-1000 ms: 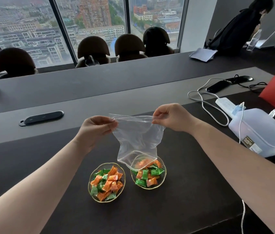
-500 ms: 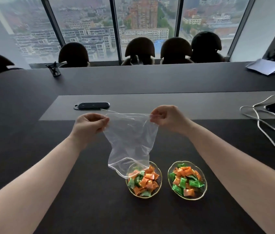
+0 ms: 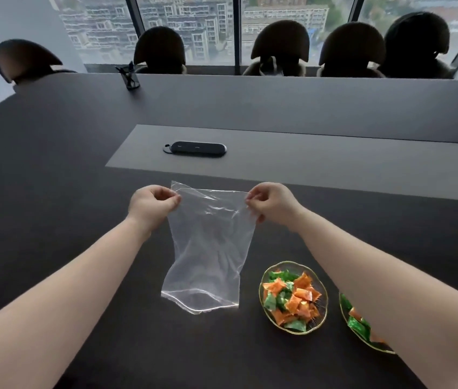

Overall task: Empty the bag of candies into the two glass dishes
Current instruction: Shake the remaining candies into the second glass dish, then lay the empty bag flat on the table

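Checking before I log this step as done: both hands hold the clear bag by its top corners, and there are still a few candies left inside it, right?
Not quite. In the head view the left hand and right hand do pinch the clear bag by its top corners, but the bag looks empty. The candies lie in the two glass dishes, the right one partly hidden by the forearm.
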`<state>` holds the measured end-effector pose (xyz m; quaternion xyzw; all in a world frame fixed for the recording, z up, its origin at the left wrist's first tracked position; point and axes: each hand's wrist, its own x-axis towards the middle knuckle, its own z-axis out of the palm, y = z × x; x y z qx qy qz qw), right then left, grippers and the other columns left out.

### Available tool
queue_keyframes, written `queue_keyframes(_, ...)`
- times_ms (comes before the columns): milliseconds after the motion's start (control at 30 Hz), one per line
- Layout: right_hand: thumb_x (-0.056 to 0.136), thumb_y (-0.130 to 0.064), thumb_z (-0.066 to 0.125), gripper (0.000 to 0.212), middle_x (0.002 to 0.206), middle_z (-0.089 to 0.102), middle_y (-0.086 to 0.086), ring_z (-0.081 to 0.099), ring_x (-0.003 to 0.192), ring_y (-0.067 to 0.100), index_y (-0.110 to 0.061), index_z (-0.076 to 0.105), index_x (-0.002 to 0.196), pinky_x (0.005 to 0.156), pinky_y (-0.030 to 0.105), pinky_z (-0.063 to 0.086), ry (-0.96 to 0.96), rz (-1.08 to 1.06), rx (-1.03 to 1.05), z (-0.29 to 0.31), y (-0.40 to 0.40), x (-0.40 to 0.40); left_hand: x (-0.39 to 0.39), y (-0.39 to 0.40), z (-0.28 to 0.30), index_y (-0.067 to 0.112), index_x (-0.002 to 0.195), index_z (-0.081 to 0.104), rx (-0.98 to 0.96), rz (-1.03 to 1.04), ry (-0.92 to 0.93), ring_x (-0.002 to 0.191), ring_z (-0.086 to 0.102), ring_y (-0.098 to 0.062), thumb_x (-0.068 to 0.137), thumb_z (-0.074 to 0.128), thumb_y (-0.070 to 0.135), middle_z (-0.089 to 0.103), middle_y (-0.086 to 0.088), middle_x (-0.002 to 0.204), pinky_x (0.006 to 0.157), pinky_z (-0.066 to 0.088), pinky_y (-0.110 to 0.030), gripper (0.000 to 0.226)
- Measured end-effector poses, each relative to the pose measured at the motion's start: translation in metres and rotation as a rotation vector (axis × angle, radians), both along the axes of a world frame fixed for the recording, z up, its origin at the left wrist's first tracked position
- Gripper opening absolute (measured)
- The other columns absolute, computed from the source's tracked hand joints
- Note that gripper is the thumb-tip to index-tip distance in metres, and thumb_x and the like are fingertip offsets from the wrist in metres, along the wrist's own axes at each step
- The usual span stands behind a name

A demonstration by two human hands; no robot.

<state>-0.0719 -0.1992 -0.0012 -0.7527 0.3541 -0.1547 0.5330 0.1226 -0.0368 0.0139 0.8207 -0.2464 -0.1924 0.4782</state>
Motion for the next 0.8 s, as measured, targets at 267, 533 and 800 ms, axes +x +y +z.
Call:
queue_keyframes(267, 0.081, -0.011, 0.067, 0.038, 0.108, 0.059, 0.003, 0.060, 0.094, 0.019, -0.015, 0.059, 0.118, 0.087, 0.028, 0.049, 0.086, -0.059, -0.075, -0.058, -0.027, 0.031, 0.012, -0.024, -0.048, 0.015, 0.143, 0.033, 0.152, -0.082, 0.119, 0.124, 0.050, -0.022, 0.082, 0.066, 0.020, 0.048, -0.009, 0.141, 0.100, 0.039, -0.028, 0.070)
queue_keyframes(533, 0.084, -0.016, 0.064, 0.037, 0.128, 0.058, 0.005, 0.053, 0.118, 0.020, -0.014, 0.059, 0.121, 0.094, 0.023, 0.037, 0.177, 0.015, -0.153, -0.079, -0.046, 0.031, 0.018, -0.035, -0.065, 0.013, 0.138, 0.044, 0.296, -0.149, 0.058, 0.130, 0.047, -0.020, 0.084, 0.063, 0.019, 0.049, -0.009, 0.143, 0.106, 0.036, -0.029, 0.057)
queue_keyframes(800, 0.084, -0.018, 0.065, 0.026, 0.114, 0.068, 0.006, 0.061, 0.108, 0.020, -0.013, 0.064, 0.110, 0.099, 0.033, 0.045, 0.182, -0.040, -0.153, -0.079, -0.055, -0.013, -0.014, -0.050, -0.064, 0.004, 0.117, 0.061, 0.292, -0.279, 0.063, 0.097, 0.060, -0.015, 0.084, 0.063, 0.012, 0.067, -0.013, 0.119, 0.090, 0.042, -0.022, 0.034)
